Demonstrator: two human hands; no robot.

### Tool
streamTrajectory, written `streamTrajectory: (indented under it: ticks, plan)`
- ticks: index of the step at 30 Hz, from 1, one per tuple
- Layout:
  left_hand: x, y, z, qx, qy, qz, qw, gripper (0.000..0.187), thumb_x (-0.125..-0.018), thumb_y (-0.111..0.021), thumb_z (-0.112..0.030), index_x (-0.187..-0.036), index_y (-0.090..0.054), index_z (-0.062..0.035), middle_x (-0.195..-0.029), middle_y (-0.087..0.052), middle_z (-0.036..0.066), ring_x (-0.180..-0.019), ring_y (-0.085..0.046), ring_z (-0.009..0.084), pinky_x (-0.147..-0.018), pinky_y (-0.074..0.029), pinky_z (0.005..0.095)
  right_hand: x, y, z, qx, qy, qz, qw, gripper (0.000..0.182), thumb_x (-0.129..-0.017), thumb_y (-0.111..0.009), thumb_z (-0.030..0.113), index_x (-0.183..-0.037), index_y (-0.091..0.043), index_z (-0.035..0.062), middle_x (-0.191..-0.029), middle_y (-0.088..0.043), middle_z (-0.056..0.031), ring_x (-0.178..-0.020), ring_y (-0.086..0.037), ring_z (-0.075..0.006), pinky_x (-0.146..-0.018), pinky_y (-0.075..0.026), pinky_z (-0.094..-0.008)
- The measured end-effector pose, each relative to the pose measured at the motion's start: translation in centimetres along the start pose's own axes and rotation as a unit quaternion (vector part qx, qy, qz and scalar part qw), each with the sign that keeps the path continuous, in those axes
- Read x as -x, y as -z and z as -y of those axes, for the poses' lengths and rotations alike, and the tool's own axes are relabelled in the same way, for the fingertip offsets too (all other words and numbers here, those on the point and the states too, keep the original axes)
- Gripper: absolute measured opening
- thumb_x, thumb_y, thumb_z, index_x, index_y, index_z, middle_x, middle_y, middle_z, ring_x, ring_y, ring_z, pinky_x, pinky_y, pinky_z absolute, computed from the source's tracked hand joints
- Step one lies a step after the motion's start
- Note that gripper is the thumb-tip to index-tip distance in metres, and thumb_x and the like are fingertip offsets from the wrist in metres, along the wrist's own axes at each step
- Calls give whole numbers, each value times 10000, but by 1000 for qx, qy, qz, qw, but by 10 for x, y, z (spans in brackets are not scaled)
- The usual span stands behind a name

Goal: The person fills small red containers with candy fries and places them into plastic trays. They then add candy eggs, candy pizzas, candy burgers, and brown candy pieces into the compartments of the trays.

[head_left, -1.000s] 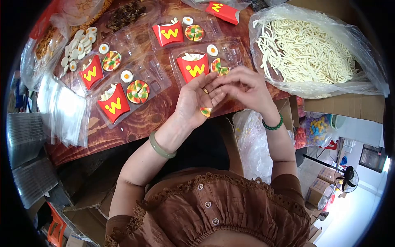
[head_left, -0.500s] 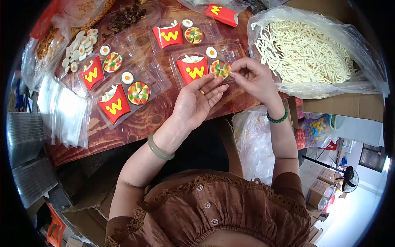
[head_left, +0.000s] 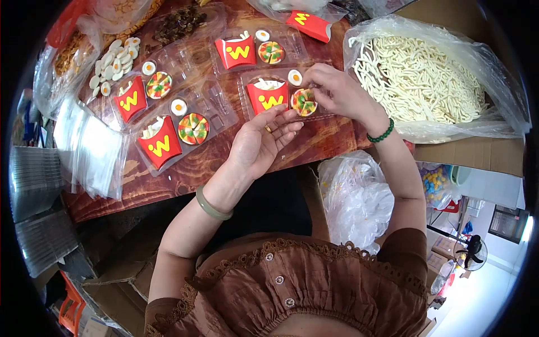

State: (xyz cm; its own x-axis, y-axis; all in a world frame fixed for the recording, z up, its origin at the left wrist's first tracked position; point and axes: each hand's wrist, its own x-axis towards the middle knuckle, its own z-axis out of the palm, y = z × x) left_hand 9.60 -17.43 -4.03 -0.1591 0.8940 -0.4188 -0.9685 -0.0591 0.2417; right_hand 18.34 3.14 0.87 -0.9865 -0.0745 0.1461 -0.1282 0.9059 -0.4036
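My right hand (head_left: 339, 92) reaches down over a round toy pizza (head_left: 304, 103), its fingertips pinched on a slice at the upper right edge and partly hiding it. This pizza lies in a clear plastic tray, beside a red carton of toy fries (head_left: 266, 96) with a yellow emblem and a toy fried egg (head_left: 295, 77). My left hand (head_left: 264, 135) is palm up with its fingers apart, just below the pizza and the carton. Its fingertips overlap the carton's lower right corner, and no object shows in the palm.
Similar filled trays, one with a pizza (head_left: 193, 128), lie left and behind. Loose eggs and white discs (head_left: 112, 63) are at the upper left, near clear plastic sleeves (head_left: 92, 149). A bag-lined box of toy fries (head_left: 421, 78) stands right; a red carton (head_left: 309, 25) lies behind.
My right hand has moved up and left over the pizza, where a gap showed between slices before. My left hand has shifted slightly down and left, its fingers more curled.
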Motion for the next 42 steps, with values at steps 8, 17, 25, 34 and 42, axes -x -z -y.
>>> streamTrajectory:
  ticks: [8,17,25,34,42]
  plan:
    - [0,0,1,-3,4,-18,1000,307,-953,-450,-187,-1184,-477,14,-1077,-587,129,-960,-595,238,-848,-498,317,19,-10,-4,29,-42,-13,999,142,-769,-640,26,-905,-596,23,-886,-576,-97,-831,-582,-267,-712,-478,-341]
    - [0,0,0,-7,5,-15,1000,317,-955,-446,-183,-1202,-468,15,-1079,-586,130,-952,-597,234,-833,-506,306,25,-5,2,-72,-130,-49,988,153,-782,-632,8,-932,-612,27,-852,-581,-85,-781,-582,-246,-688,-474,-318]
    - [1,-4,1,-18,-1,-26,1000,320,-962,-419,-178,-1211,-466,19,-1105,-581,136,-986,-591,253,-845,-504,315,31,-22,-5,-39,-111,-85,989,133,-803,-662,72,-931,-637,51,-865,-596,-89,-780,-595,-249,-684,-469,-328]
    - [24,-19,-40,-109,-38,61,991,290,-944,-497,-182,-1180,-516,-13,-1186,-566,117,-1009,-594,232,-850,-478,336,22,-14,23,-83,-147,-171,971,170,-789,-670,44,-956,-641,51,-912,-599,-77,-783,-595,-196,-660,-477,-285]
    - [16,-13,-289,-558,-496,-195,636,315,-903,-471,-1,-1206,-555,-10,-1123,-617,79,-1005,-605,174,-840,-477,282,-38,3,55,-206,-103,-153,961,181,-774,-668,36,-955,-656,35,-907,-625,-79,-803,-605,-178,-676,-482,-283]
